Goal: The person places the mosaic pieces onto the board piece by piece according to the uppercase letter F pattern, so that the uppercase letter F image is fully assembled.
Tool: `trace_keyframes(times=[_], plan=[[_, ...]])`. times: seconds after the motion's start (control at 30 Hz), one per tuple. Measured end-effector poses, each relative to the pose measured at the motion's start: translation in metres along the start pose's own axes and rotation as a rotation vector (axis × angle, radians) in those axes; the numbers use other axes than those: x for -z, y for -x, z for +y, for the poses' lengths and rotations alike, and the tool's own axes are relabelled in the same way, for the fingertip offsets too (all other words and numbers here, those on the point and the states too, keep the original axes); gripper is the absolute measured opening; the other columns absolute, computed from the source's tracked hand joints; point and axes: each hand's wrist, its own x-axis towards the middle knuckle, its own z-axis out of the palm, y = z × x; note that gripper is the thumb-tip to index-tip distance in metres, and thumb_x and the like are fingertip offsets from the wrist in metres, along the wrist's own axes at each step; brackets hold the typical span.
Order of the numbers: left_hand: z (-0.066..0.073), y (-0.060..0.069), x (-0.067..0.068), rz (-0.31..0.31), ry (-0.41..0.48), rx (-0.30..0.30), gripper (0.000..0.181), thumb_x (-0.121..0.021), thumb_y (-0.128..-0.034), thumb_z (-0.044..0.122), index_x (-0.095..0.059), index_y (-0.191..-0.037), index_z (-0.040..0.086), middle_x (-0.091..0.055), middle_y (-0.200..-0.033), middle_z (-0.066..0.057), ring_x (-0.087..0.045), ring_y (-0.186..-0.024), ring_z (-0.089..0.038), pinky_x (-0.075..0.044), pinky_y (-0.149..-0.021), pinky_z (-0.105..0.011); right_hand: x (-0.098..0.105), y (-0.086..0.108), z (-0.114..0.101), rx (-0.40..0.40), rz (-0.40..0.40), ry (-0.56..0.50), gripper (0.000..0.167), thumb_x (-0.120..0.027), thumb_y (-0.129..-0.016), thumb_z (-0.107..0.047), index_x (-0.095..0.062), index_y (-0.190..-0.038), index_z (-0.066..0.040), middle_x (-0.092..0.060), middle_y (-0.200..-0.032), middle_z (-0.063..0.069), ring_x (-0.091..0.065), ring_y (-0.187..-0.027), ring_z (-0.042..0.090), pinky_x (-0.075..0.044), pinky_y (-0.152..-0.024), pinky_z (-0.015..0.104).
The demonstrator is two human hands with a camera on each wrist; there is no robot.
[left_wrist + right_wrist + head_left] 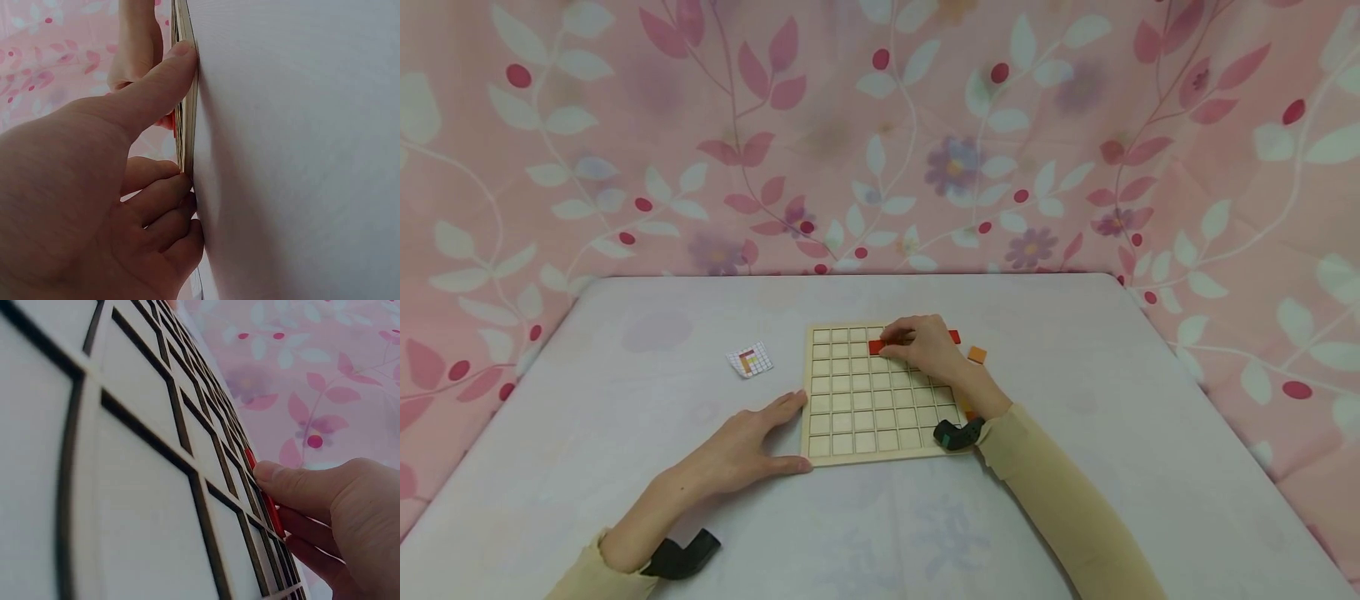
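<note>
A square wooden grid board [842, 421] lies on the table. My left hand [741, 450] touches its left edge, fingertips on the side and thumb [169, 72] at the near corner, spread apart. Over the board's far part, my right hand [928, 346] pinches a red square tile [273, 515] at the grid, partly hidden by the fingers. Just left of those fingertips, another red tile [875, 347] sits in a grid cell. A small paper card [749, 360] printed with a coloured grid pattern lies left of the board.
Beyond the board's right side lies an orange tile [977, 355]; a red tile [954, 337] shows behind the right hand. More orange pieces [967, 410] are partly covered by the right wrist. A pink floral curtain [850, 142] hangs behind the white-covered table [1075, 325].
</note>
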Motion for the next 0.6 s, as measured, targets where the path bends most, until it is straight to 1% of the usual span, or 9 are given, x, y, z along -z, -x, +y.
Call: trace_keyframes(times=[0.07, 0.17, 0.2, 0.27, 0.3, 0.37, 0.43, 0.6], plan=[[0.001, 0.000, 0.000, -0.003, 0.004, 0.003, 0.097, -0.079, -0.0786, 0.056, -0.036, -0.156, 0.017, -0.037, -0.160, -0.012, -0.037, -0.145, -0.036, -0.036, -0.113, -0.056, 0.003, 0.000, -0.003, -0.039, 0.004, -0.009, 0.020, -0.082, -0.084, -0.019, -0.078, -0.102, -0.010, -0.075, -0.101, 0.004, -0.072, -0.097, 0.019, -0.057, -0.090, 0.035], [0.001, 0.000, 0.000, -0.006, 0.007, 0.005, 0.097, -0.079, -0.0785, 0.056, -0.036, -0.156, 0.016, -0.037, -0.160, -0.012, -0.037, -0.145, -0.037, -0.036, -0.113, -0.056, 0.012, 0.000, -0.007, -0.062, 0.027, 0.001, 0.019, -0.080, -0.086, -0.019, -0.078, -0.103, -0.010, -0.076, -0.103, 0.005, -0.069, -0.104, 0.021, -0.055, -0.093, 0.039], [0.001, 0.000, 0.000, -0.006, 0.008, 0.003, 0.097, -0.079, -0.0786, 0.056, -0.036, -0.156, 0.016, -0.036, -0.160, -0.012, -0.037, -0.145, -0.037, -0.036, -0.113, -0.056, 0.016, 0.001, -0.008, -0.067, 0.037, 0.011, 0.019, -0.080, -0.087, -0.020, -0.078, -0.104, -0.010, -0.075, -0.105, 0.006, -0.068, -0.106, 0.022, -0.054, -0.094, 0.041], [0.001, 0.000, 0.000, -0.004, 0.007, -0.003, 0.097, -0.079, -0.0786, 0.056, -0.036, -0.156, 0.016, -0.037, -0.160, -0.012, -0.037, -0.145, -0.037, -0.036, -0.113, -0.055, 0.025, 0.002, -0.007, -0.048, 0.061, 0.028, 0.021, -0.079, -0.088, -0.020, -0.078, -0.106, -0.009, -0.076, -0.106, 0.006, -0.064, -0.109, 0.024, -0.053, -0.093, 0.044], [0.001, 0.000, 0.001, -0.004, 0.007, -0.005, 0.097, -0.079, -0.0787, 0.056, -0.036, -0.156, 0.016, -0.037, -0.160, -0.012, -0.038, -0.144, -0.037, -0.036, -0.113, -0.056, 0.030, 0.003, -0.006, -0.044, 0.070, 0.029, 0.023, -0.079, -0.088, -0.020, -0.077, -0.106, -0.008, -0.076, -0.106, 0.007, -0.064, -0.110, 0.024, -0.053, -0.095, 0.045], [0.001, 0.000, 0.001, -0.001, 0.007, -0.006, 0.097, -0.079, -0.0786, 0.055, -0.036, -0.156, 0.016, -0.037, -0.160, -0.012, -0.038, -0.144, -0.037, -0.036, -0.113, -0.056, 0.039, 0.005, -0.002, -0.059, 0.088, 0.024, 0.025, -0.079, -0.087, -0.022, -0.077, -0.108, -0.008, -0.075, -0.107, 0.005, -0.062, -0.111, 0.024, -0.052, -0.096, 0.046], [0.001, 0.000, 0.001, -0.003, 0.008, -0.003, 0.097, -0.079, -0.0785, 0.055, -0.036, -0.156, 0.016, -0.037, -0.160, -0.012, -0.038, -0.144, -0.037, -0.036, -0.112, -0.056, 0.047, 0.008, 0.003, -0.072, 0.103, 0.031, 0.026, -0.079, -0.088, -0.024, -0.077, -0.109, -0.009, -0.075, -0.108, 0.004, -0.062, -0.113, 0.023, -0.053, -0.094, 0.047], [0.001, 0.000, 0.001, -0.007, 0.008, 0.005, 0.098, -0.079, -0.0782, 0.055, -0.036, -0.156, 0.016, -0.036, -0.160, -0.012, -0.037, -0.145, -0.036, -0.036, -0.113, -0.056, 0.065, 0.018, 0.016, -0.121, 0.137, 0.060, 0.026, -0.078, -0.088, -0.029, -0.077, -0.109, -0.014, -0.074, -0.112, 0.002, -0.061, -0.117, 0.022, -0.053, -0.095, 0.046]])
